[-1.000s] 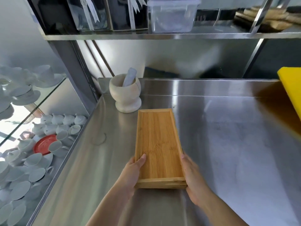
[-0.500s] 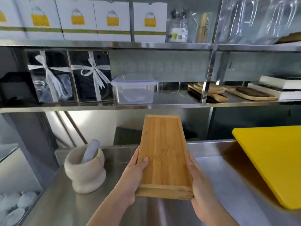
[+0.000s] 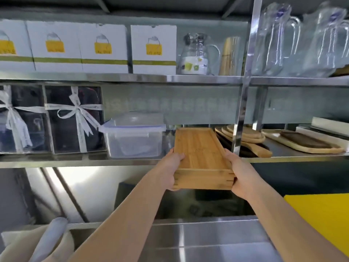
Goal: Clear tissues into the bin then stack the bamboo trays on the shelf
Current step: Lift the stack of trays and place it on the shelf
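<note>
Steel lies nearest: the worktop [image 3: 217, 242], with one pale mortar [image 3: 13, 246] and its pestle [image 3: 50, 241] at the near left corner and one yellow board [image 3: 321, 222] over its right edge. Above it, two bare hands carry the bamboo trays [image 3: 202, 157], a stack whose near end shows at least two layers. The left hand [image 3: 168, 170] is clamped on the stack's left side with the thumb on top; the right hand [image 3: 239, 173] is clamped on the right side. The stack's near end hangs out over the worktop, while its far end reaches in past the front edge of the middle shelf [image 3: 75, 161]. The gap it points into lies between one clear lidded container [image 3: 134, 137] on the left and the upright steel post [image 3: 239, 118] with a pile of wooden boards [image 3: 247, 138] on the right. Further left stand two ribboned dark boxes [image 3: 75, 120]. The top shelf holds four white cartons [image 3: 105, 50] and one glass jug [image 3: 196, 53].
</note>
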The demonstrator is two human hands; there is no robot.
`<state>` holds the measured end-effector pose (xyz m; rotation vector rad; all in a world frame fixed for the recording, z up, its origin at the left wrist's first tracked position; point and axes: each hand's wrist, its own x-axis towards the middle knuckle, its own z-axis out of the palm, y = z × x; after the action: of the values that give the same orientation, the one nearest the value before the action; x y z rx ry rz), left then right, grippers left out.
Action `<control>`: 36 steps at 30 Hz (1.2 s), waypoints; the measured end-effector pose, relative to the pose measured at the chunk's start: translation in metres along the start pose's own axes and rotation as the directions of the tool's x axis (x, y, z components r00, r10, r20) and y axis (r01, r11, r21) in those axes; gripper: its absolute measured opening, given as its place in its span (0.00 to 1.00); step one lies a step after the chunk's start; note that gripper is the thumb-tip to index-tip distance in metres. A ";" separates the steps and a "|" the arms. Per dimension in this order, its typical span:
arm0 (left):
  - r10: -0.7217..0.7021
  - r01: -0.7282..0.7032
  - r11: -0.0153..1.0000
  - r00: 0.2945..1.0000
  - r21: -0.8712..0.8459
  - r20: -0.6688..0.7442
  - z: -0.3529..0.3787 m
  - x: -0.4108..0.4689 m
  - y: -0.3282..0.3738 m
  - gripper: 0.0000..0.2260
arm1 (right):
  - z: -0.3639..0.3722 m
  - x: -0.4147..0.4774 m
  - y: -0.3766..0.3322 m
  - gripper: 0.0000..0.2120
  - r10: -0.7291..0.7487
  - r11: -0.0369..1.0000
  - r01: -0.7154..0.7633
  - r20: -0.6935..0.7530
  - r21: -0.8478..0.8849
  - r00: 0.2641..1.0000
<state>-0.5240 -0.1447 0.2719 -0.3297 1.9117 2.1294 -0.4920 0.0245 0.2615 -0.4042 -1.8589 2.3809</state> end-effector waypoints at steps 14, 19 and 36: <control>-0.054 0.051 0.998 0.997 -0.046 -0.063 0.014 0.080 0.007 0.18 | -0.002 0.101 0.006 0.11 0.080 0.997 -0.080 -0.008 -0.016 0.997; 0.266 -0.238 0.953 0.952 -0.186 0.149 -0.012 0.074 -0.021 0.18 | 0.000 0.112 0.002 0.13 0.094 0.995 -0.094 0.000 -0.032 0.996; 0.741 -0.679 0.667 0.648 0.307 -0.176 0.002 0.083 -0.081 0.15 | -0.021 0.108 0.019 0.27 -0.039 0.995 0.011 0.271 0.101 0.962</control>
<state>-0.5749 -0.1316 0.1684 0.2447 2.7795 2.3618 -0.5887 0.0649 0.2228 -0.0436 -1.8224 2.6097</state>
